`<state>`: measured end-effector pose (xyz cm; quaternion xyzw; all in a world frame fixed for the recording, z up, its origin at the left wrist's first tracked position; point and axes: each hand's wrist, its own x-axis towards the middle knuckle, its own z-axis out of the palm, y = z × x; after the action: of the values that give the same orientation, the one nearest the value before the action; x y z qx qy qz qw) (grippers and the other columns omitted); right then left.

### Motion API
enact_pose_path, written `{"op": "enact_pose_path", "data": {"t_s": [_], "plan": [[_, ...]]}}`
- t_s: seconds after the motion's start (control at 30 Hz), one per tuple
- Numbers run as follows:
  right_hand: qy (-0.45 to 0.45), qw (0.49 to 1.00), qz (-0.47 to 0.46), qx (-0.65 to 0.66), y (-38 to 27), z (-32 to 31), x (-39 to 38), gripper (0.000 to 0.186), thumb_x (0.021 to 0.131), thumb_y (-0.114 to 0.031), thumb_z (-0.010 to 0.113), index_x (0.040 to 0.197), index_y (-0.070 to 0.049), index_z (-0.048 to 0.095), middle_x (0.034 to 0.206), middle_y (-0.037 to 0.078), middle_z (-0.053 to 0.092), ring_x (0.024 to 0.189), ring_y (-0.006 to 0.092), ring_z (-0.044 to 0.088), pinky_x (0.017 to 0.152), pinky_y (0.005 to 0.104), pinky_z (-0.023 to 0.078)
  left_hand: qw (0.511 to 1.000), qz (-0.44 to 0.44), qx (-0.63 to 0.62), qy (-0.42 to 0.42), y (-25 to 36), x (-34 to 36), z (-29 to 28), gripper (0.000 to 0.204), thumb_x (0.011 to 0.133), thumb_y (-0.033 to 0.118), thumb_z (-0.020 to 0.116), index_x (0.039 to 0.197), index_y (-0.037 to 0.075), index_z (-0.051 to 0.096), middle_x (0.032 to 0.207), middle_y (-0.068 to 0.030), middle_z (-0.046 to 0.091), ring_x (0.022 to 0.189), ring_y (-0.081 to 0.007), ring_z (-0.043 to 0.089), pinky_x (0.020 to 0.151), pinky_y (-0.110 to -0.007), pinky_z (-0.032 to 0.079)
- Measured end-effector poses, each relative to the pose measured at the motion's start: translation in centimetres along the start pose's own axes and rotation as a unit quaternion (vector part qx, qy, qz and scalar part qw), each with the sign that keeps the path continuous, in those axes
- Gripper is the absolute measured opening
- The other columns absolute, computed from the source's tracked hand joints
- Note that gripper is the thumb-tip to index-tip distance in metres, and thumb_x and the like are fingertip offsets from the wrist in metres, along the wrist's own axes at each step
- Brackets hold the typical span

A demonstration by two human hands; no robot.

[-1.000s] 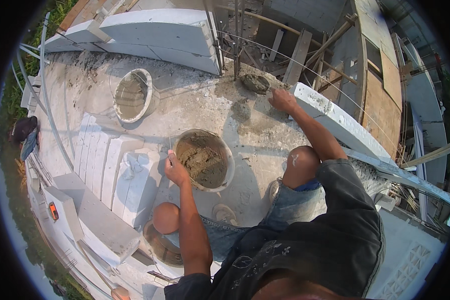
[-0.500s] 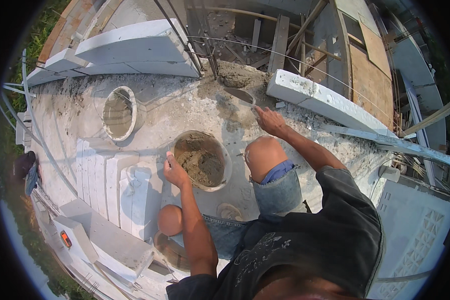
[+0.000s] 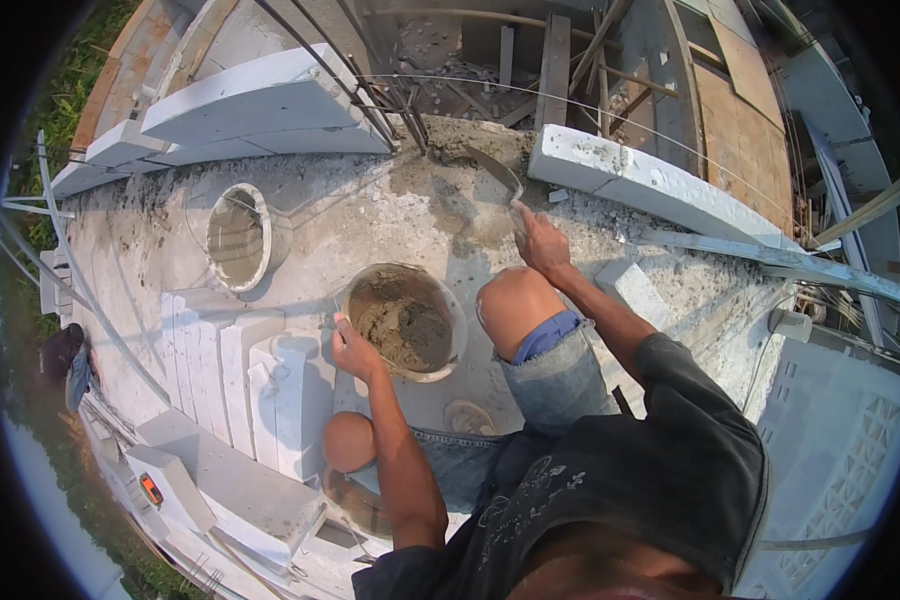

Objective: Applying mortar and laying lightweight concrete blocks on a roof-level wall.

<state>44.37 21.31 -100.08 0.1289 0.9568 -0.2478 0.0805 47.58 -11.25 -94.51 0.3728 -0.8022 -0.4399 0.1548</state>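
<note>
My right hand (image 3: 544, 243) is closed round the handle of a trowel (image 3: 495, 172). Its blade slants up to the left, at the wet mortar (image 3: 470, 140) in the gap between white blocks; whether it touches cannot be told. My left hand (image 3: 355, 350), fingers closed, is beside the left rim of a bucket (image 3: 458, 335) of grey-brown mortar (image 3: 402, 315). A thin wire-like piece sticks up from these fingers; I cannot tell whether it is the bucket's handle. The bucket stands before my bent knees.
A second bucket (image 3: 266, 245) with grey contents stands far left. White blocks (image 3: 295, 400) stand upright left of my hand. Low block walls (image 3: 660, 190) flank upright steel bars (image 3: 380, 110). Beyond lies a lower area with planks (image 3: 555, 80). A loose block (image 3: 632, 290) lies beside my right forearm.
The trowel has moved forward to the mortar at the gap, and its blade has turned. My left hand stays beside the bucket. The loose block beside my right forearm has come into view.
</note>
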Motion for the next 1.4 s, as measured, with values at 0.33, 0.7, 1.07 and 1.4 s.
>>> {"op": "enact_pose_path", "data": {"t_s": [0.33, 0.7, 1.07, 1.4], "plan": [[-0.073, 0.955, 0.146, 0.249, 6.3, 2.5, 4.7, 0.053, 0.092, -0.026, 0.053, 0.139, -0.009, 0.037, 0.078, 0.013, 0.061, 0.067, 0.0251, 0.064, 0.054, 0.0391, 0.052, 1.000, -0.017, -0.005, -0.006, 0.5, -1.3, 1.4, 0.050, 0.095, 0.042, 0.053, 0.081, -0.004, 0.065, 0.070, -0.0089, 0.061, 0.062, -0.0181, 0.051, 0.062, -0.035, 0.044], [-0.074, 0.929, 0.119, 0.343, 1.3, 4.5, 8.0, 0.054, 0.095, -0.034, 0.050, 0.137, -0.004, 0.034, 0.083, 0.013, 0.059, 0.056, 0.0185, 0.058, 0.044, 0.0338, 0.047, 0.999, -0.025, -0.030, -0.020, -1.4, -0.3, 0.9, 0.049, 0.095, 0.041, 0.052, 0.090, -0.005, 0.067, 0.073, -0.0116, 0.063, 0.064, -0.0216, 0.053, 0.065, -0.037, 0.045], [-0.049, 0.769, 0.170, 0.614, -3.6, 3.3, 2.8, 0.038, 0.099, -0.034, 0.045, 0.130, -0.013, 0.039, 0.080, 0.007, 0.053, 0.058, 0.0151, 0.054, 0.047, 0.0303, 0.048, 0.999, -0.036, -0.007, 0.018, -1.5, 0.9, -0.8, 0.051, 0.095, 0.041, 0.052, 0.079, -0.006, 0.063, 0.065, -0.0088, 0.056, 0.061, -0.0196, 0.047, 0.060, -0.038, 0.041], [-0.107, 0.764, 0.215, 0.598, -9.2, 8.3, 11.1, 0.034, 0.098, -0.033, 0.043, 0.123, -0.011, 0.038, 0.087, 0.012, 0.052, 0.061, 0.0218, 0.057, 0.048, 0.0356, 0.052, 1.000, -0.023, 0.008, 0.003, -2.2, 0.7, -1.1, 0.050, 0.095, 0.041, 0.051, 0.076, -0.005, 0.059, 0.068, -0.0107, 0.055, 0.064, -0.0218, 0.048, 0.063, -0.039, 0.040]]}}
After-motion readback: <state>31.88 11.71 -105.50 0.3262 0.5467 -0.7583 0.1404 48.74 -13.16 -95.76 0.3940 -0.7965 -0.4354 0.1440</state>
